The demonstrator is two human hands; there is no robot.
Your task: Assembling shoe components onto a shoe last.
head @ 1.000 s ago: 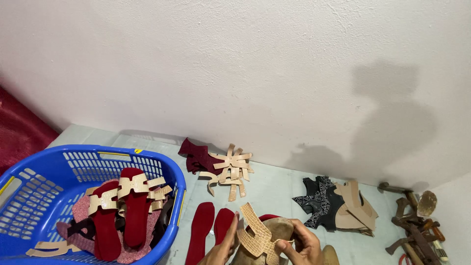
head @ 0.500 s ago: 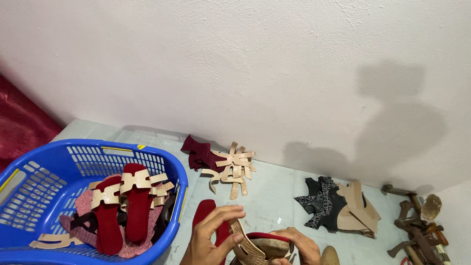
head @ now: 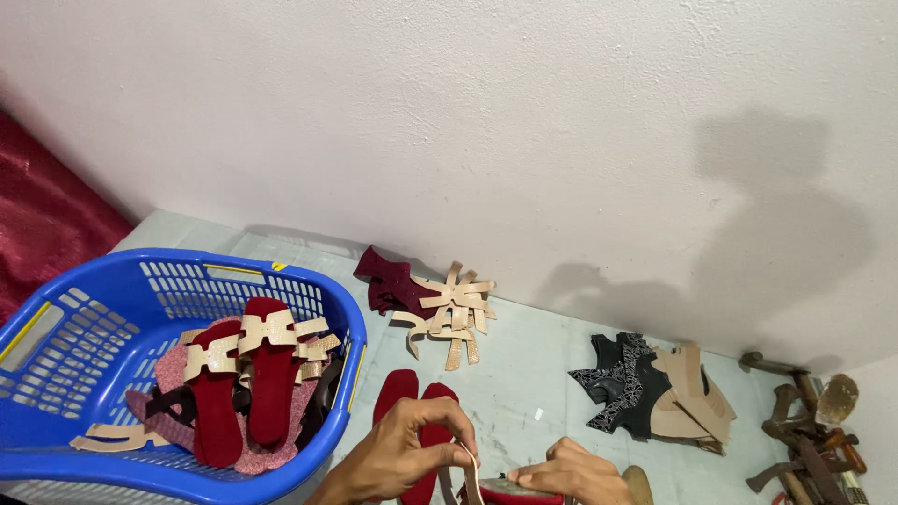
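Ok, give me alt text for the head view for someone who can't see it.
Two hands at the bottom edge: the left hand pinches a tan strap, the right hand presses a red sole. A blue basket of red sandals sits left on the pale table.

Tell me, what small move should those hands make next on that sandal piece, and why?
Probably press the strap down onto the red sole. The left hand pinches the strap's upper end while the right hand rests its fingertips on the sole at the bottom edge of the view. The strap stands upright, not yet laid flat. Finished sandals lie in the blue basket alongside.
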